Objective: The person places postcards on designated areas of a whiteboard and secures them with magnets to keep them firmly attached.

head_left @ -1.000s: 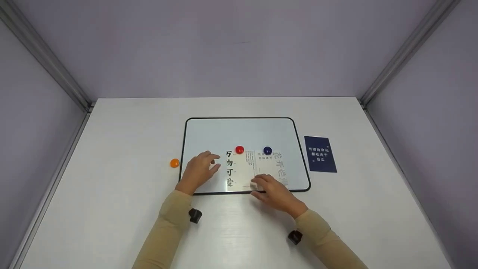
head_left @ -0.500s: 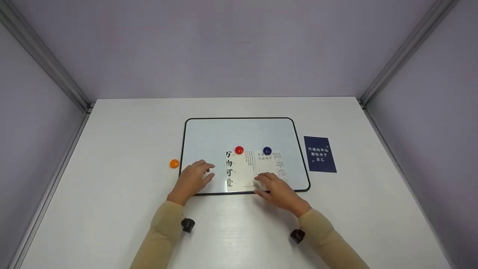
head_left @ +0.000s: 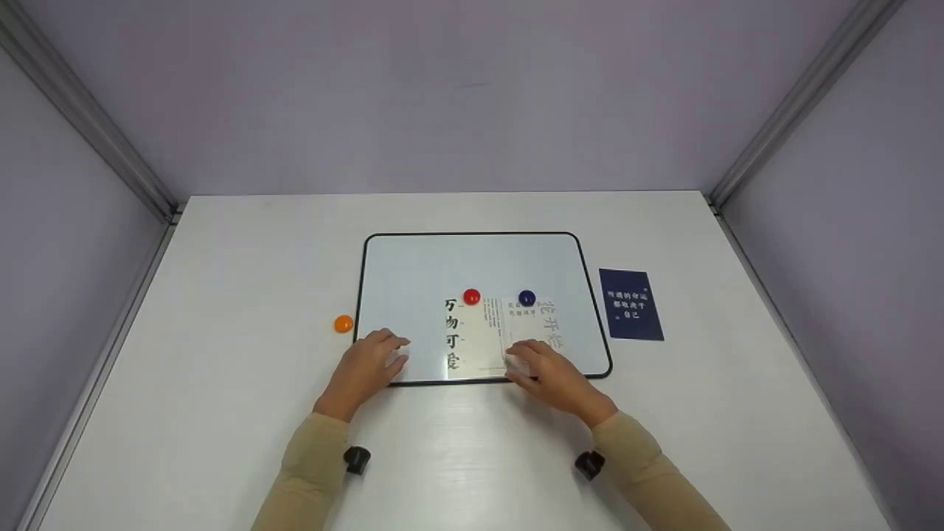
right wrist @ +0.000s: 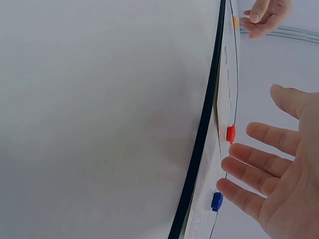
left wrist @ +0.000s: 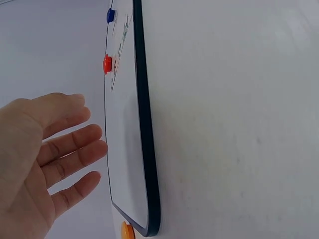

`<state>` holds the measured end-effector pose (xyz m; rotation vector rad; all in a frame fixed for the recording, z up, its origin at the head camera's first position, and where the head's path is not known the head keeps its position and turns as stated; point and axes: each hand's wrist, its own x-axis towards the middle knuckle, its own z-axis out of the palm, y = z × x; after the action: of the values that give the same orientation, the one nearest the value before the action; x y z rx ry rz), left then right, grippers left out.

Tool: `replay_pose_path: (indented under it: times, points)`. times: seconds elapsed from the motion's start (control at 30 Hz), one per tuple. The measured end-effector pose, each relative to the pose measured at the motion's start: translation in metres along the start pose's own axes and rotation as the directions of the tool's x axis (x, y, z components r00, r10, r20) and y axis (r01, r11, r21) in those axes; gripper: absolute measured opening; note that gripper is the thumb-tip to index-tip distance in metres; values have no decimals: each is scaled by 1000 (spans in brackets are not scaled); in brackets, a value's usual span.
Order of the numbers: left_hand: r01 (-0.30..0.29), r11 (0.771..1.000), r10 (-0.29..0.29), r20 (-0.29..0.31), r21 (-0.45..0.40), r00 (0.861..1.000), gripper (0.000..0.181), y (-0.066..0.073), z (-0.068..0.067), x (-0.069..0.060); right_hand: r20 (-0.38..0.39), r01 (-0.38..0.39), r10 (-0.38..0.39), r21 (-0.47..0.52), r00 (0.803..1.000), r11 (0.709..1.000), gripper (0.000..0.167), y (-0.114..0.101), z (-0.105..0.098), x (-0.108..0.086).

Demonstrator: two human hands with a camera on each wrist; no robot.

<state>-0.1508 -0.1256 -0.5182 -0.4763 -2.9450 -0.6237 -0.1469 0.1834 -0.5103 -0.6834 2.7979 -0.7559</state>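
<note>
At the board (head_left: 413, 273), nothing was grasped by left hand (head_left: 363, 367) or right hand (head_left: 554, 376). Its cards (head_left: 473, 346) were seemingly being arranged; beside it, orange magnet (head_left: 344, 324) had perhaps to be pinched.

The cream card (head_left: 474, 341) on the whiteboard (head_left: 413, 269) bears a vertical column of four large black characters along its left edge, 万物可爱; its fine print is too small to read. The adjacent white card (head_left: 522, 326) carries a faint grey column at its right edge, which appears to begin 花开烂, the lower portion being covered. The navy card (head_left: 632, 304), right of the whiteboard, is marked in white on three lines: 所谓的命运, 都取决于, 自己.
</note>
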Motion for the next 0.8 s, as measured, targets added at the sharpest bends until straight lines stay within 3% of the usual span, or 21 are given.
replay_pose_path:
  times: [0.27,0.63,0.8]
  points:
    - [-17,1000,17,-2,14,1000,24,-12,1,-17,7,-67,67,17,998,998,40,5,-3,2]
    - [-84,993,88,-47,83,995,32,-29,3,-33,11,-142,142,40,990,989,40,11,-10,0]
    - [-57,997,57,-2,57,998,40,-33,2,-38,0,-156,157,52,988,986,39,14,-12,0]
